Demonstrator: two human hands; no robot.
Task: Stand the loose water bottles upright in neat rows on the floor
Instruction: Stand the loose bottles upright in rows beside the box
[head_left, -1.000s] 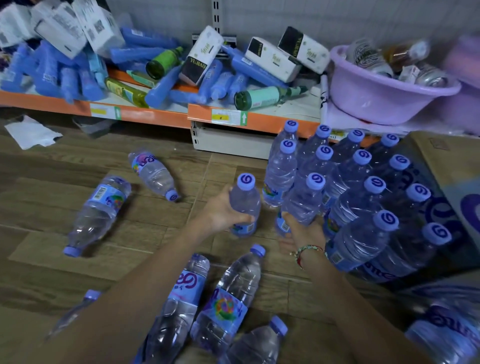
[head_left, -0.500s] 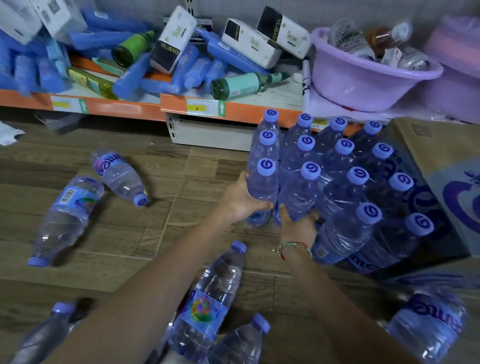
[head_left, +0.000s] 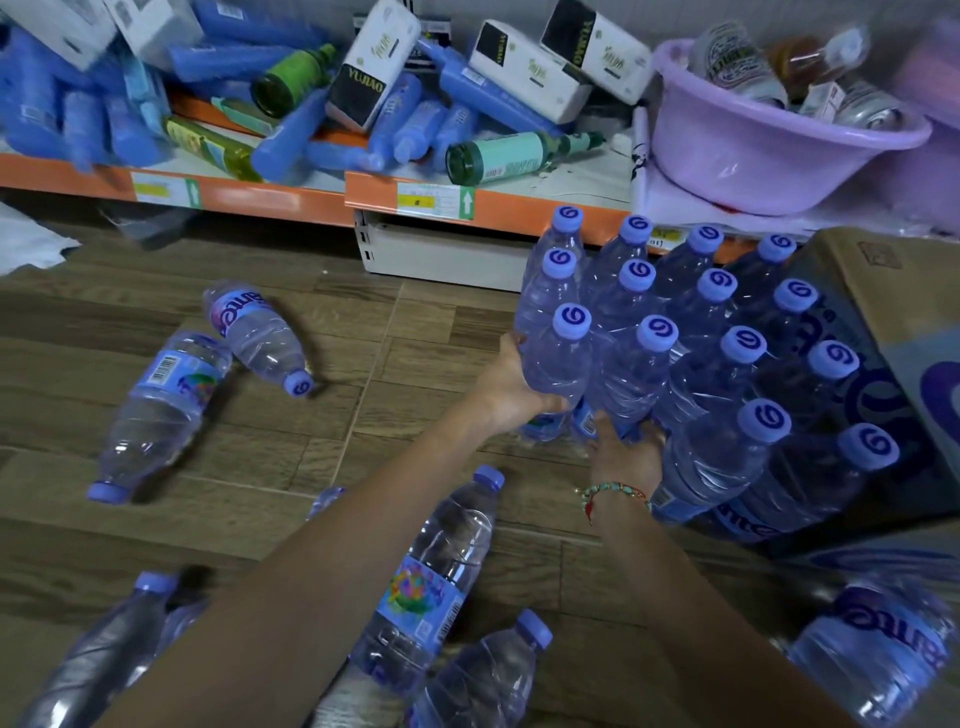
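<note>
Several clear water bottles with blue caps stand upright in rows (head_left: 696, 332) on the wood floor at right. My left hand (head_left: 511, 387) grips the front-left upright bottle (head_left: 558, 364), pressed against its neighbours. My right hand (head_left: 626, 449), with a beaded bracelet on its wrist, holds the base of the bottle beside it (head_left: 636, 374). Loose bottles lie on their sides: two at left (head_left: 161, 410) (head_left: 262, 335), and several near my arms at the bottom (head_left: 441, 566).
A cardboard box (head_left: 893, 332) stands right of the rows. Behind them, an orange-edged low shelf (head_left: 291, 195) holds blue packs, green bottles, boxes and a purple basin (head_left: 769, 150). Another bottle (head_left: 878, 660) lies at bottom right. White paper (head_left: 31, 241) lies at far left.
My left hand carried its bottle rightward and set it against the standing rows. My right hand stayed at the base of the neighbouring bottle.
</note>
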